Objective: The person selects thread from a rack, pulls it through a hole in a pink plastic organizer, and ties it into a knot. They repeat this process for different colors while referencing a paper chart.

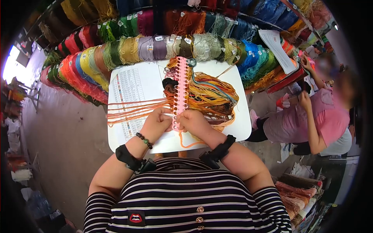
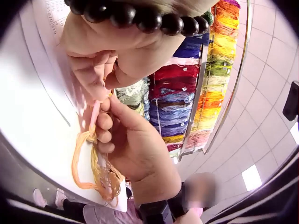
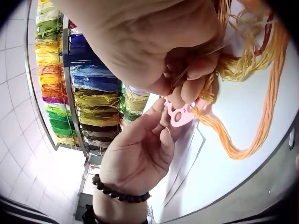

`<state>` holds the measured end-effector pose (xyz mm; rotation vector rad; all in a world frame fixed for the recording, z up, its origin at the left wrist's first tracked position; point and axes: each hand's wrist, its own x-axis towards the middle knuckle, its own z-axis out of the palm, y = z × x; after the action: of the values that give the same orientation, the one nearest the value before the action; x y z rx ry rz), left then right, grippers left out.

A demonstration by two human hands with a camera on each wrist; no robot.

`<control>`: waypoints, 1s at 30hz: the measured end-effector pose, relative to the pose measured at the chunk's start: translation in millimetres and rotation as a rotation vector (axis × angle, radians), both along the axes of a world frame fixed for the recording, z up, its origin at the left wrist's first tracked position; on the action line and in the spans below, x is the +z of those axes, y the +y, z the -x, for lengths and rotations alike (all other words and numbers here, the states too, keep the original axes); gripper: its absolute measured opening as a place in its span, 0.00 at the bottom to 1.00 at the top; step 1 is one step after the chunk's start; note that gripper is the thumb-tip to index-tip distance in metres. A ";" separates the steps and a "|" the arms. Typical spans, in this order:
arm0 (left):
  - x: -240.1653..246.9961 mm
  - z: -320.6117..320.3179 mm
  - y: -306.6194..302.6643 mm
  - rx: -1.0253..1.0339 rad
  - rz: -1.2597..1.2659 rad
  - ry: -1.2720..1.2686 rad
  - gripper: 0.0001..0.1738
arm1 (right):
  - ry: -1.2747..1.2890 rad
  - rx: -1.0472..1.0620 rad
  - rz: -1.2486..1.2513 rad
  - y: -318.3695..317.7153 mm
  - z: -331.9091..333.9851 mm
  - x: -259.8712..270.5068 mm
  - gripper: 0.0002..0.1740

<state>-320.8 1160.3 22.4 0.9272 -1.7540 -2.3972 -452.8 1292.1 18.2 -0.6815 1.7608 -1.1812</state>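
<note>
A pink thread card [image 1: 180,87] with holes down both edges lies upright on the white table, many coloured floss bundles looped through it. At its near end, my left hand [image 1: 158,120] pinches the left edge with thumb and forefinger. My right hand [image 1: 194,123] curls its fingers round the same end, right beside the left fingertips. Between the right thumb and fingers, a thin pale strand [image 3: 205,55] shows in the right wrist view. Orange floss [image 3: 261,133] loops out of the card's end hole. Peach strands [image 1: 134,110] stretch left from the card; yellow and brown floss [image 1: 211,95] fans out right.
A printed chart [image 1: 130,93] lies under the strands on the white table [image 1: 225,136]. Racks of coloured thread skeins [image 1: 155,48] curve round the table's far side. A person in pink [image 1: 311,120] stands at the right, and more skeins [image 1: 299,194] lie low at the right.
</note>
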 end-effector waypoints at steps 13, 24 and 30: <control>1.5 14.0 3.0 -0.060 0.249 0.010 0.25 | 0.175 0.085 -0.070 -3.5 6.7 14.9 0.14; -1.9 7.9 -5.8 -0.069 0.222 0.008 0.27 | 0.009 0.082 -0.084 -4.1 11.4 1.3 0.14; -8.2 8.1 -7.3 -0.040 0.139 0.044 0.27 | 0.329 0.187 -0.139 -11.9 12.6 10.8 0.13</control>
<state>-328.9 1153.0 14.2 0.8243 -1.9126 -2.2647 -465.3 1280.2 29.0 -0.9764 1.9780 -0.8466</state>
